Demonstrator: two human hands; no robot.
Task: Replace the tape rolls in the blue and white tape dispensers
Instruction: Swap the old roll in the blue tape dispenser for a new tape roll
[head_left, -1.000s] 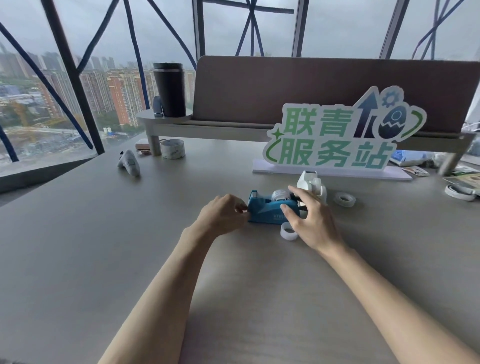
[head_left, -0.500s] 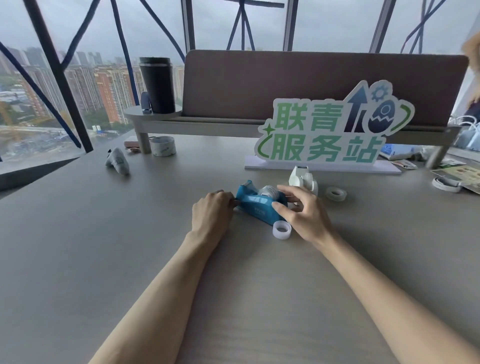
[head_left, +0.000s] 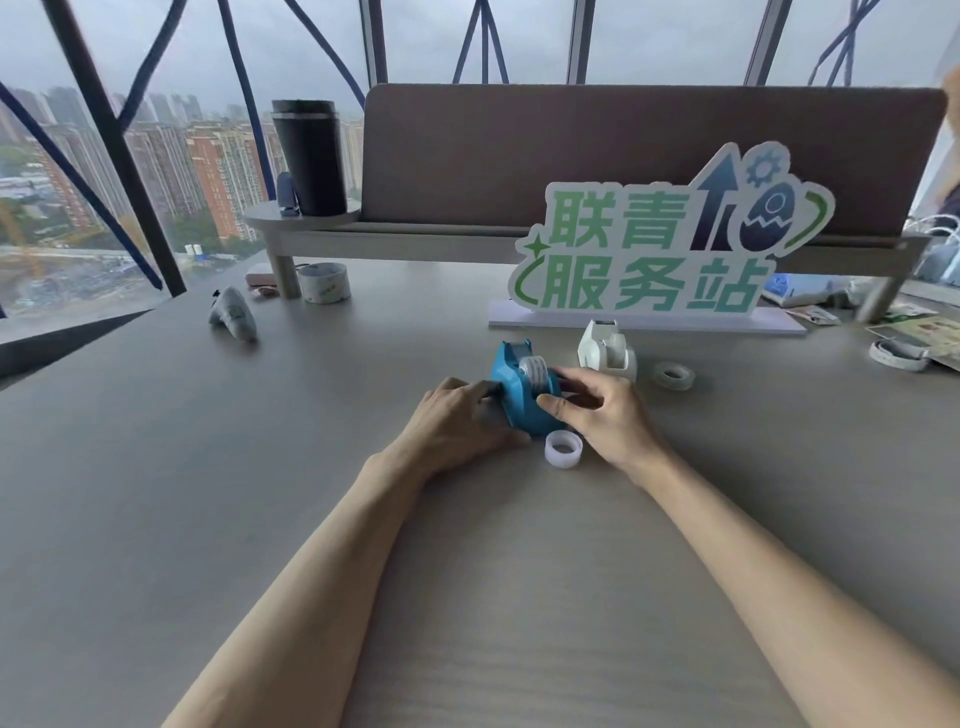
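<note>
The blue tape dispenser (head_left: 519, 389) stands mid-table with its cutter end pointing away from me and a roll of tape (head_left: 534, 370) seated in it. My left hand (head_left: 457, 421) grips its left side. My right hand (head_left: 605, 413) holds its right side, thumb on the blue wall. A bare white tape core (head_left: 563, 450) lies on the table just in front of the dispenser. The white tape dispenser (head_left: 608, 351) stands behind my right hand. A clear tape roll (head_left: 674, 375) lies flat to its right.
A green and white sign (head_left: 660, 260) on a white base stands behind the dispensers. A wide tape roll (head_left: 325, 282) and a grey handheld device (head_left: 234, 314) lie at the back left, under a raised shelf holding a black tumbler (head_left: 309, 156). Papers and clutter sit at the far right.
Both hands have turned the blue dispenser from lying crosswise to pointing away from me. The head camera has shifted slightly, so everything sits a little further left in view.
</note>
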